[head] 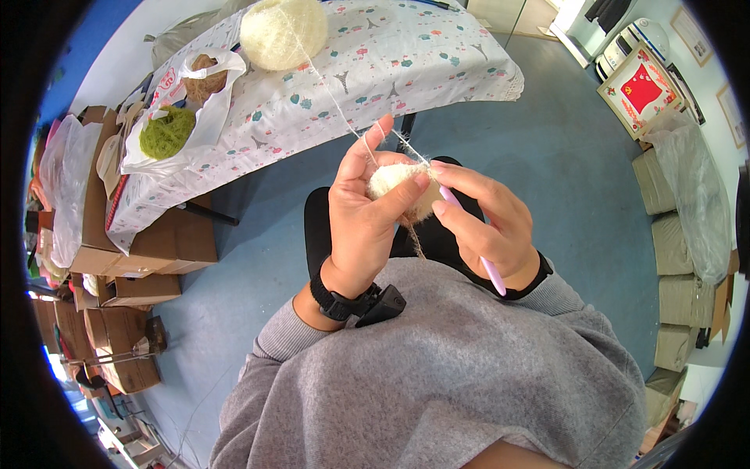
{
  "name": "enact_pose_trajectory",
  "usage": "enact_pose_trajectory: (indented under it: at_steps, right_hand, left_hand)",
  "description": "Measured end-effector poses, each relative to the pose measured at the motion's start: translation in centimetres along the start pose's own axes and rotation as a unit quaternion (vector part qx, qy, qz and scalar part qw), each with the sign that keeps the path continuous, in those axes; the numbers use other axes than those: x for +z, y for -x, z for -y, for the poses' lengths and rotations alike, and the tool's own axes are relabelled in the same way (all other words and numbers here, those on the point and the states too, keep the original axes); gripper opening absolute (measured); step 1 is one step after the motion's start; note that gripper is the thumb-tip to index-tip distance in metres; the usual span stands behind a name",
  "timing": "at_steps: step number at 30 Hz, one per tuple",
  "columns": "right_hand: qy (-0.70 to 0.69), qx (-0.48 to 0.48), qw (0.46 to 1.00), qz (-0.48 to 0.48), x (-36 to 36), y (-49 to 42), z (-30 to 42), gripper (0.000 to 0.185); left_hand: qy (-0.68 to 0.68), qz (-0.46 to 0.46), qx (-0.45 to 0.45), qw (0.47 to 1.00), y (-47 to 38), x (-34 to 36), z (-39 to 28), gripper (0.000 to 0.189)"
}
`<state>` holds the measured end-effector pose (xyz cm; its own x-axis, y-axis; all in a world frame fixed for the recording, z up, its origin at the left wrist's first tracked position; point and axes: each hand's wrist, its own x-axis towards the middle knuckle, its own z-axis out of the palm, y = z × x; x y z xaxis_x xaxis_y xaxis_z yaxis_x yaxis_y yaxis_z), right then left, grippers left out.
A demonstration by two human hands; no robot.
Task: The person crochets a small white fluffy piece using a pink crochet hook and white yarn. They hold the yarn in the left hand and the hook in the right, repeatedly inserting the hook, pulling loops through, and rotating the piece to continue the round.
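My left hand (366,199) pinches a small fuzzy crocheted piece (389,179), cream on top and tan-brown lower down. A brown yarn tail (415,237) hangs from its underside. Cream yarn (331,97) runs from a large fluffy ball (283,34) on the table, passes around my raised left index finger and reaches the top edge of the piece. In my right hand (489,223) is a crochet hook with a lilac handle (493,275); its tip is hidden at the work. Both hands meet above my lap, fingertips close together.
A table with a printed cloth (387,70) stands ahead. On it, a white plastic bag (205,126) holds green yarn (167,132) and brown yarn (205,79). Cardboard boxes (146,252) are stacked left. Wrapped bundles (674,243) and a framed picture (641,88) line the right wall.
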<state>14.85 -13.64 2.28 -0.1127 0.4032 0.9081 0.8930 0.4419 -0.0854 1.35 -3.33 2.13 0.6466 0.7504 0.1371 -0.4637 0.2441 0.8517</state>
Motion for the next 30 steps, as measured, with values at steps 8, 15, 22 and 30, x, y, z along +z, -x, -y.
enact_pose_trajectory:
  at_steps: [8,15,22,30]
  right_hand:
    - [0.025,-0.026,0.999,0.004,-0.2,0.2,-0.5,0.027]
    - [-0.114,0.099,0.988,-0.03,-2.6,0.1,-0.6,0.017]
    - [-0.372,0.4,0.818,-0.182,-1.2,1.4,-1.0,0.019]
    - [-0.304,0.416,0.846,-0.136,0.6,1.2,-0.1,0.015]
  left_hand:
    - [0.099,0.059,-0.092,0.989,-0.3,-0.4,-0.2,0.077]
    - [0.088,0.047,-0.113,0.989,-0.3,-0.5,-0.5,0.078]
    - [0.068,0.041,-0.106,0.991,0.0,-0.2,-0.3,0.078]
    - [0.031,0.044,-0.063,0.997,0.0,-0.4,0.5,0.073]
